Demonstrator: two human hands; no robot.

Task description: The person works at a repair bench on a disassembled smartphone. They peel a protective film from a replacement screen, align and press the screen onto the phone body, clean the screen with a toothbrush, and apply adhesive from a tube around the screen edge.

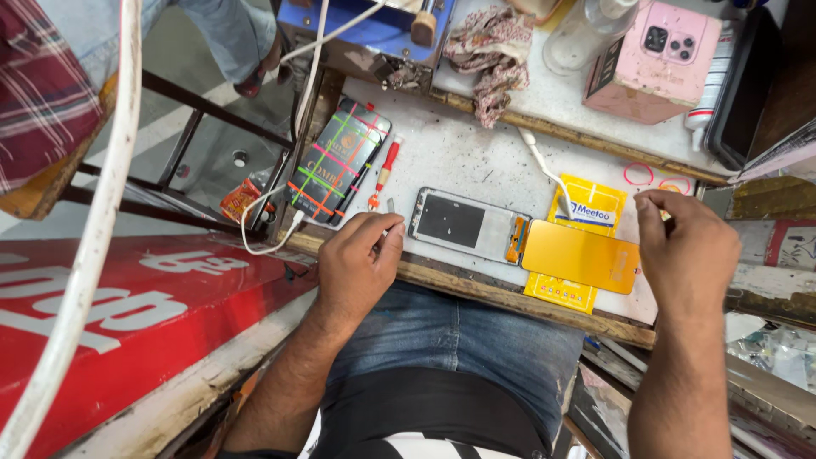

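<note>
Fingers (384, 231) of left hand (357, 263) pinched on a thin metal tool, tip just beside the opened grey smartphone chassis (467, 224) on scuffed white worktop (476, 157).
Chassis: light, stiff, fragile; grip its long edges. Right hand (688, 246) fingers curled near glossy orange back cover (580, 256), contents hidden.

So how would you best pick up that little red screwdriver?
Pinch the red screwdriver by its thick red handle, coming straight down from above with finger and thumb across its width. It lies flat on the white table with its thin tip toward the left hand. The phone wrapped in bands sits close on one side, so come down over it rather than in from that side.
</note>
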